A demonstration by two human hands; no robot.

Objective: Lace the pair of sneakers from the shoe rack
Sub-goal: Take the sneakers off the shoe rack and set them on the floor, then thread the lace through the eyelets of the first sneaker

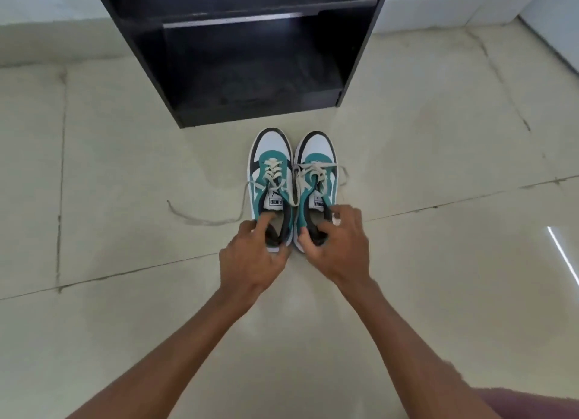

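Two sneakers (293, 180) stand side by side on the floor (438, 199) before the shoe rack (244, 58).

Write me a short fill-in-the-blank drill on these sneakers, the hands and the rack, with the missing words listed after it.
1. The left hand grips the heel collar of the ______ sneaker.
2. Both sneakers' toes point toward the black ______.
3. A long loose lace trails over the floor on the ______ side of the pair.
4. The right hand holds the right sneaker at its ______.

Missing words: left; shoe rack; left; heel
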